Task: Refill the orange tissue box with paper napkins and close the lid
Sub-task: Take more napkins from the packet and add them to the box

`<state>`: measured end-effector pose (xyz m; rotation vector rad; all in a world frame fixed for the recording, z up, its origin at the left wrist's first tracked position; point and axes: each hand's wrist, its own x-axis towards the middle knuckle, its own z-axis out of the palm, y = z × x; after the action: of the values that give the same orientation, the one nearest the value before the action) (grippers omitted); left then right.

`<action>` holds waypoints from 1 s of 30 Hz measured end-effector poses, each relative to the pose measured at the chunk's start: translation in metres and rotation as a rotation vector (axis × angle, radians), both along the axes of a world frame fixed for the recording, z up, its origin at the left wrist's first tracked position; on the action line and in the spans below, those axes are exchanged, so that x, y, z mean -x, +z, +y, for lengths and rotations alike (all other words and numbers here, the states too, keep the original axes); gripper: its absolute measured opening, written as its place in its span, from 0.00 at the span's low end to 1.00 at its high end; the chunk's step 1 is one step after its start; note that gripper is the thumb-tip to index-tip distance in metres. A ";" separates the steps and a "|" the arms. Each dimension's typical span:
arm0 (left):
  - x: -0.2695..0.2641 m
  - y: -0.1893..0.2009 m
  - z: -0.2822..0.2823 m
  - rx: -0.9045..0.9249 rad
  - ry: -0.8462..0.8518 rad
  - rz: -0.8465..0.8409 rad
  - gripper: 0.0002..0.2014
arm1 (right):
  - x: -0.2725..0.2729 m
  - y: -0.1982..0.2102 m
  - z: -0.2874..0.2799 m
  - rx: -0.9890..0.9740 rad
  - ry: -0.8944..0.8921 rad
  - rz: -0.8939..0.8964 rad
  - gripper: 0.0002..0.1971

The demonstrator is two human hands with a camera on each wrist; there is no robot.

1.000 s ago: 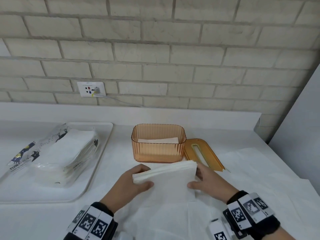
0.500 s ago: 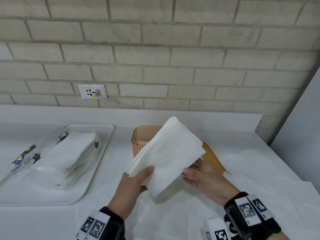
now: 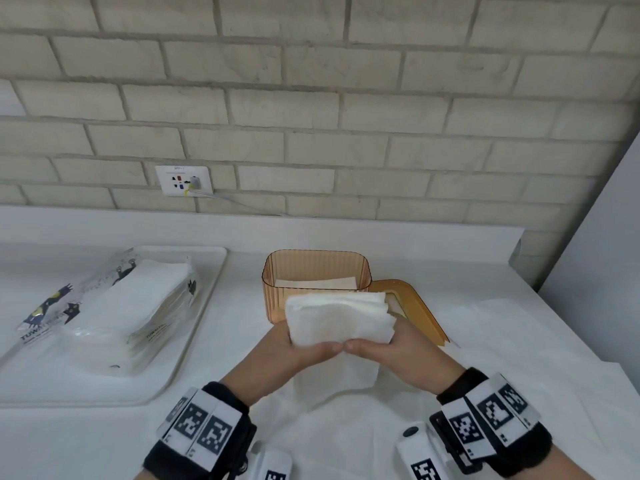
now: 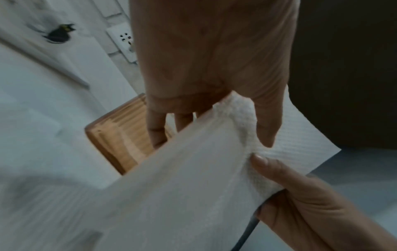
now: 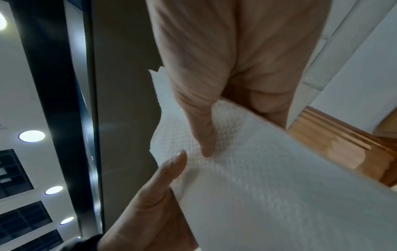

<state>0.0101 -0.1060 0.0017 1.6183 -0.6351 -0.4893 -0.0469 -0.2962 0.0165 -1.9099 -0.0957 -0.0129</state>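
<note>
Two hands at work, both on one stack. Left hand (image 3: 294, 351) and right hand (image 3: 398, 348) clamped on the thick white stack of embossed paper napkins (image 3: 339, 318), thumbs on top and nearly meeting tip to tip at the near edge, fingers curled underneath. In the left wrist view, left hand (image 4: 214, 68) with thumb pressed into the paper, right thumb (image 4: 264, 161) just beside it. Same story from the right wrist view: two thumbs on the dimpled sheet (image 5: 257, 169), right hand (image 5: 225, 68) wrapped round the edge.

Stack held just in front of the one translucent orange ribbed plastic tissue box (image 3: 315, 271), covering part of its front wall. Box open, standing on the white counter (image 3: 242, 323), with a thin layer of white napkins (image 3: 317, 283) lying in its bottom. One orange lid with a slot (image 3: 415, 306) lying just to the right of the box, its far end partly hidden behind the held stack, not on the box.

One flat white rectangular tray (image 3: 194, 327) off to the left, well apart from the box, carrying one clear plastic pack of white napkins with black cat prints (image 3: 114, 310). One white sheet of paper (image 3: 485, 358) spread on the counter under the hands. One white wall socket (image 3: 182, 180) on the pale brick wall (image 3: 346, 98), one plug in it.
</note>
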 end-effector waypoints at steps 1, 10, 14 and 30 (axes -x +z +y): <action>0.000 0.002 -0.002 0.000 0.001 -0.043 0.21 | 0.000 0.001 0.000 -0.006 0.016 -0.011 0.15; 0.002 -0.010 -0.008 -0.129 -0.076 -0.075 0.30 | -0.004 -0.012 -0.005 0.071 0.127 0.195 0.25; 0.001 -0.005 -0.008 -0.097 -0.006 -0.110 0.27 | -0.009 -0.004 -0.006 0.055 0.086 0.149 0.23; -0.011 -0.031 0.023 0.113 0.247 0.197 0.19 | -0.008 -0.033 -0.042 -0.521 -0.177 0.162 0.37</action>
<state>0.0214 -0.0832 -0.0289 1.4950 -0.3050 -0.4161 -0.0389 -0.3384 -0.0167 -1.3867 0.1730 -0.0021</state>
